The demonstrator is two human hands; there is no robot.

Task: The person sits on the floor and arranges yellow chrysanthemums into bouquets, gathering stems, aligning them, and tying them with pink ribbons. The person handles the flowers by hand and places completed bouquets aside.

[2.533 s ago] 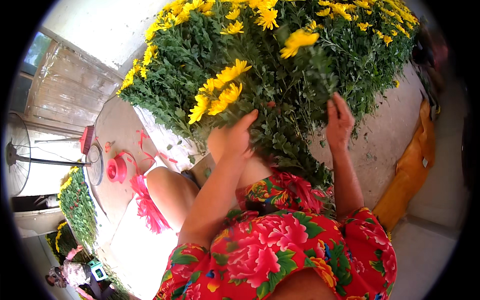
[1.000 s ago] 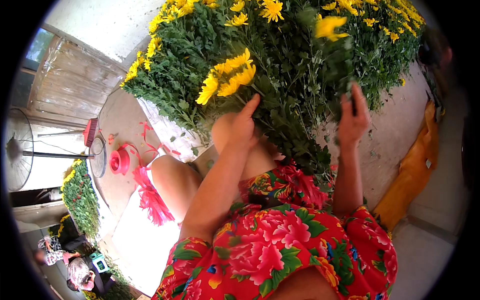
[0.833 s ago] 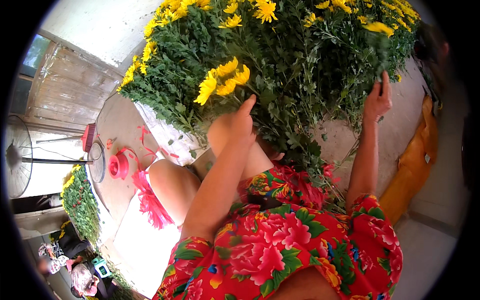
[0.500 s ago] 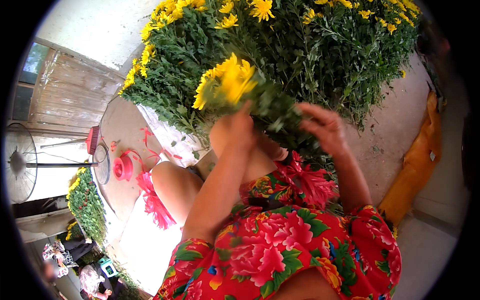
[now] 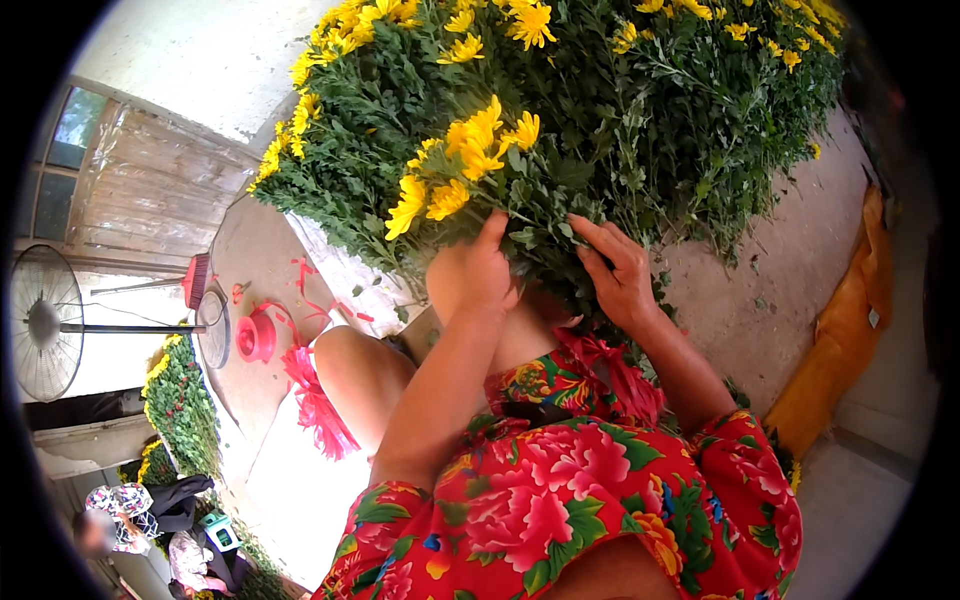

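A small bunch of yellow chrysanthemums [image 5: 470,150] lies across my lap, its flower heads pointing to the upper left. My left hand [image 5: 488,272] is closed around the stems just below the blooms. On the leafy part of the same bunch is my right hand [image 5: 622,275], its fingers curled in on the stems and leaves from the right. Leaves hide some of the fingertips. Just beyond both hands rises a large heap of cut yellow chrysanthemums [image 5: 610,130], with dense green foliage.
Red ribbon strips lie around a red spool [image 5: 256,336] on the floor at left, beside a standing fan [image 5: 44,322] and a broom [image 5: 196,280]. An orange-brown cloth [image 5: 838,330] lies at right. Two people [image 5: 125,515] sit at lower left near more flowers [image 5: 182,410].
The bunch has turned slightly and its flower heads are spread wider. My right hand has moved in left and down onto the leaves; my left hand keeps its grip.
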